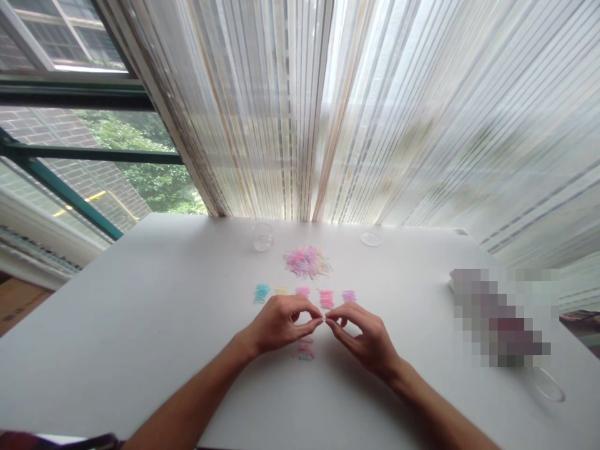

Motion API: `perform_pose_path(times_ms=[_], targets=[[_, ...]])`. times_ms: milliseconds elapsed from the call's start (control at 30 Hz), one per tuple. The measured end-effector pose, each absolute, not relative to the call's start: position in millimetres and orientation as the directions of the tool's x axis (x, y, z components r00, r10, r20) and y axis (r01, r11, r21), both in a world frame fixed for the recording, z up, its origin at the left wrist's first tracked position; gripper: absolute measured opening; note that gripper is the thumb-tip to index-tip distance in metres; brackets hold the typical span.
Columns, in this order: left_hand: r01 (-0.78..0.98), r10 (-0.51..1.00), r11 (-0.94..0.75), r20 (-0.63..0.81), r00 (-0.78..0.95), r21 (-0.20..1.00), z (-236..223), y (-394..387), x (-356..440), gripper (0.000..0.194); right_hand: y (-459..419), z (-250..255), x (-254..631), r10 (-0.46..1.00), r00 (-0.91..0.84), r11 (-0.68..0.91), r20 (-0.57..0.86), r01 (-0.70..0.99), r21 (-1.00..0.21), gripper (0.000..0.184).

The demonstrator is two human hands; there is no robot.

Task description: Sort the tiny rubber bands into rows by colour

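A clear cup [263, 238] stood on the far side, left of the mixed heap [307, 262] of sm. coloured pieces; a clear round lid [370, 238] lay to its right. Nearer was a row of sm. groups, L to R: teal group [261, 293], yellow group [282, 291], light pink group [302, 292], deep pink group [327, 298], purple group [349, 296]. The left hand [281, 322] hid part of the yellow one & partly covered the near group [305, 350].

The left hand and the right hand [368, 337] pinched a tiny pale piece [324, 319] b/w thumb & index fingertips, above the table, just nearer than the deep pink group. Its direction & long axis were too sm. to tell.

The table [140, 312] was white & smooth, w/ a pixelated object [499, 319] and a clear ring-like item [547, 384] at right. Behind hung a striped sheer curtain [257, 125]; an open window [140, 134] was at far left, w/ greenery & brick outside.
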State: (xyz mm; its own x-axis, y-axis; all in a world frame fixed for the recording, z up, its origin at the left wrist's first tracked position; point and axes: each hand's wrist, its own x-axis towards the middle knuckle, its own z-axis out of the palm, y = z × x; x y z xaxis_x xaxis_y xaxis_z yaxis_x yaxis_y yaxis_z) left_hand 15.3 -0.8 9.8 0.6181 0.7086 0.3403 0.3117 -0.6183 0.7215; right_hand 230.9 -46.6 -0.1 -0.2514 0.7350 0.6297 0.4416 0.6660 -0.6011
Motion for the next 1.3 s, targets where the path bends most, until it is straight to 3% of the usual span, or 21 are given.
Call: perform_pose_path(times_ms=[400,733,967,1300], targets=[[0.437,0.72,-0.568,0.163,0.675,0.698,28.0,7.4,-3.3,0.011,-45.3,-4.6,231.4,0.751,-0.274,0.648,0.6,0.481,-0.591,0.008],[0.773,0.937,-0.242,-0.066,0.343,0.587,51.8,36.8,-71.0,0.026,-45.2,-5.9,230.8,0.768,-0.309,0.636,0.562,0.477,-0.607,0.01],[0.825,0.921,-0.148,-0.227,0.316,0.545,54.4,40.2,-87.7,0.028,-44.0,-8.9,231.5,0.789,-0.334,0.613,0.516,0.482,-0.626,0.01],[0.823,0.915,-0.136,-0.248,0.317,0.552,53.1,41.1,-87.5,0.031,-44.7,-6.1,230.7,0.8,-0.344,0.599,0.492,0.491,-0.632,0.011]])
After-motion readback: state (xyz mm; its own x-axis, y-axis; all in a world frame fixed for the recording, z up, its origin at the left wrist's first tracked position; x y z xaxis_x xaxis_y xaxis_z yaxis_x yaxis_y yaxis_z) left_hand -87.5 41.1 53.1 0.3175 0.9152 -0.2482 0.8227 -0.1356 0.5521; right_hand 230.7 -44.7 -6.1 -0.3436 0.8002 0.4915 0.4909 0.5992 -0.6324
